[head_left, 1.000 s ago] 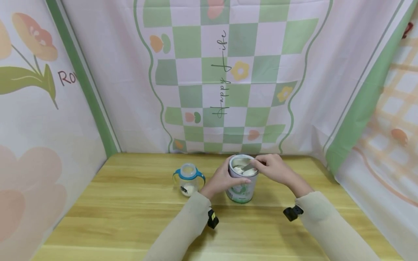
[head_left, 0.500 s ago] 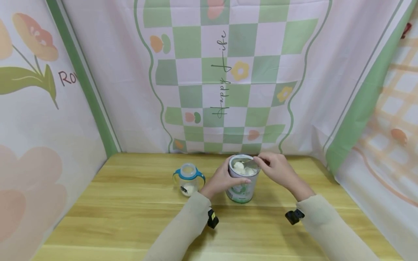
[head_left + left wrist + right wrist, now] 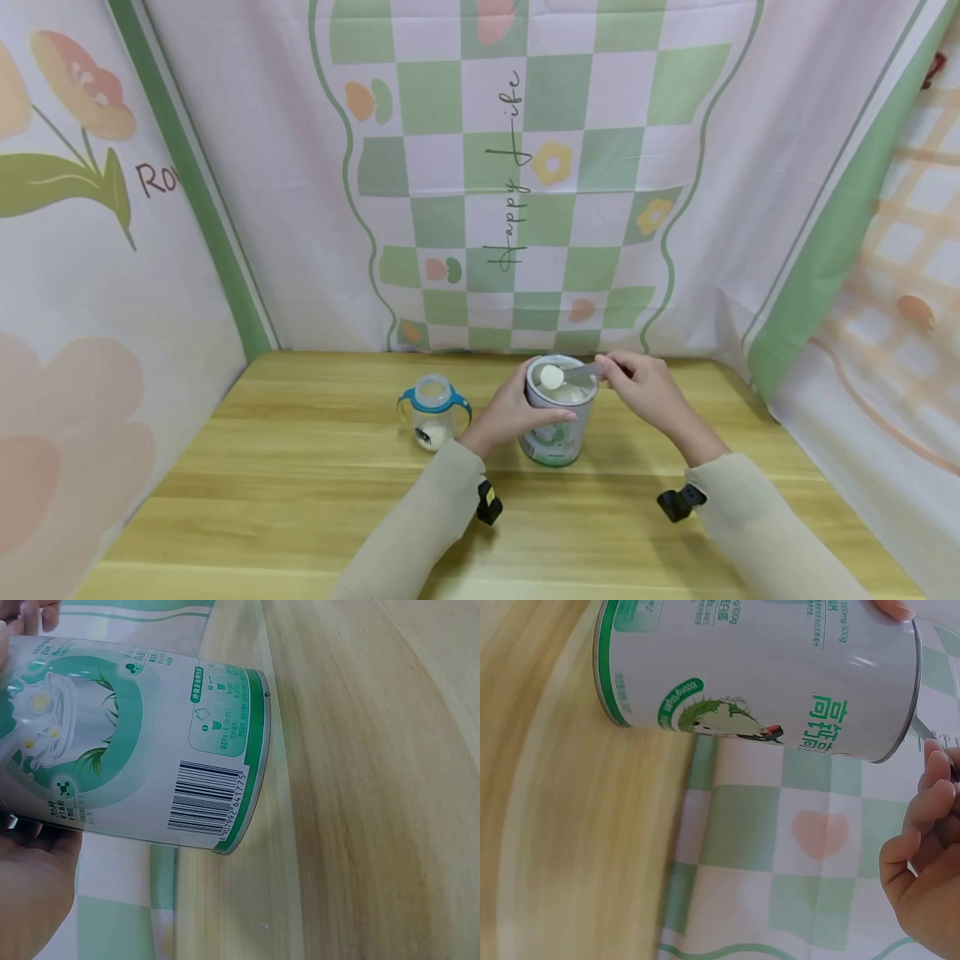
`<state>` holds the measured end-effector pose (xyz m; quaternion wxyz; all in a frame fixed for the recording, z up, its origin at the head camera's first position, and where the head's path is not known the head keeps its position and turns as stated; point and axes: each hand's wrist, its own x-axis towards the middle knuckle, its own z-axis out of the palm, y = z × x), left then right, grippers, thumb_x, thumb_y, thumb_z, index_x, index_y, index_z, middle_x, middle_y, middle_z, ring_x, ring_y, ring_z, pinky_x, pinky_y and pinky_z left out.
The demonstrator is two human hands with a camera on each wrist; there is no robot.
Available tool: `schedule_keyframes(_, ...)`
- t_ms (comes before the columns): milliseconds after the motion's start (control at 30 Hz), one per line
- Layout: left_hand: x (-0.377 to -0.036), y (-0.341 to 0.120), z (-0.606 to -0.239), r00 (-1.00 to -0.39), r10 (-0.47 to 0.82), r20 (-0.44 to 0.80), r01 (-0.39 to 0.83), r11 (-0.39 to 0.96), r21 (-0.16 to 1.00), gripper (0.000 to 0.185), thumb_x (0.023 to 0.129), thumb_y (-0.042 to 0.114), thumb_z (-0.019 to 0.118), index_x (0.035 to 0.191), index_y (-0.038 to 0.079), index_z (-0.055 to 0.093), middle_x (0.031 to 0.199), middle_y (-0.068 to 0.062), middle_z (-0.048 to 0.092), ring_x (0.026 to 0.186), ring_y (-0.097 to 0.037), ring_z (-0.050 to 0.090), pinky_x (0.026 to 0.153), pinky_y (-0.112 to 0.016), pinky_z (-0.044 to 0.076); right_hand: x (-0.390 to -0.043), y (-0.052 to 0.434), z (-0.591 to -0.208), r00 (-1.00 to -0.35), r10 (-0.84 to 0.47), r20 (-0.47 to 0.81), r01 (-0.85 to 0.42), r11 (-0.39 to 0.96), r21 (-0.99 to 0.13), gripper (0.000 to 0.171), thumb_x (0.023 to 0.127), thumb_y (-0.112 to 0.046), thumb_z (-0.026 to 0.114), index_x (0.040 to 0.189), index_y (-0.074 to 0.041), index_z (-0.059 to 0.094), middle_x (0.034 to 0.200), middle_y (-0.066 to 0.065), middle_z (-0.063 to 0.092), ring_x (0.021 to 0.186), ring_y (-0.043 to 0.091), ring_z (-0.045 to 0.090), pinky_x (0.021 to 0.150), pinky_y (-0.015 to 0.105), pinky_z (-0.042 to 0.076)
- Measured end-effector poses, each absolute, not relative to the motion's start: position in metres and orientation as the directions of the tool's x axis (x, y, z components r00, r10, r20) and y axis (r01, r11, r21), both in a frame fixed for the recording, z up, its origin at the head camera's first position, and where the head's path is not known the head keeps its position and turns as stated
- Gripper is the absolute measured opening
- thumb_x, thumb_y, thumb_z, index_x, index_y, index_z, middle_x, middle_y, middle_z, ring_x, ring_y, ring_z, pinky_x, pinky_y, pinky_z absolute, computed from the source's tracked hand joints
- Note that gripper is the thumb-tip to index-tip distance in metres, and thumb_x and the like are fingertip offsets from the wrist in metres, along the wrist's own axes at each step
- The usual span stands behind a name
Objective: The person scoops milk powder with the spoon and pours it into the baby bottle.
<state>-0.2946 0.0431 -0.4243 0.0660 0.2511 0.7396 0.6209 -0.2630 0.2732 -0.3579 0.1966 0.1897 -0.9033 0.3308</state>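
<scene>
While the cup [image 3: 432, 418] stood upright on the table [image 3: 285, 508], to the left of the left hand's fingers and near that wrist, a careless elbow could perhaps have pushed it over; the left hand [image 3: 510, 411] gripped the can [image 3: 557, 440], its thumb across the front, below the rim; the can was thus between the fingers of both hands, and if this grip loosened, a push of the scoop [image 3: 583, 372] on the rim could turn or tip it; the white powder [image 3: 552, 377] sat in the scoop's head, left of the right fingertips and over the can's mouth; the right hand [image 3: 641, 387] pinched the handle far from this load, so a small roll of the fingers, or a knock on the rim, could spill powder.
</scene>
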Motion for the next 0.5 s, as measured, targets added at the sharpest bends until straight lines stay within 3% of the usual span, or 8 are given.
schedule_keyframes(133, -0.295, 0.043, -0.425, -0.868, 0.448, 0.216, 0.294, 0.112, 0.949, 0.088, 0.077, 0.041, 0.088, 0.149, 0.035, 0.038, 0.13, 0.015, 0.055, 0.116, -0.006, 0.056, 0.1, -0.042, 0.045, -0.261, 0.277, -0.363, -0.876, -0.176, 0.449, -0.43, 0.706, -0.562, 0.034, 0.107, -0.031, 0.052, 0.084, -0.01, 0.068, 0.073, 0.005, 0.06, 0.055, 0.015, 0.045, 0.051, 0.03, 0.04)
schedule_keyframes(500, -0.295, 0.044, -0.425, -0.88, 0.43, 0.201, 0.275, 0.116, 0.954, 0.093, 0.075, 0.042, 0.089, 0.15, 0.033, 0.037, 0.131, 0.014, 0.054, 0.117, -0.01, 0.056, 0.099, -0.042, 0.045, -0.26, 0.285, -0.375, -0.899, -0.142, 0.413, -0.386, 0.703, -0.597, 0.037, 0.106, -0.036, 0.052, 0.085, -0.009, 0.067, 0.072, 0.007, 0.058, 0.054, 0.016, 0.044, 0.05, 0.03, 0.039)
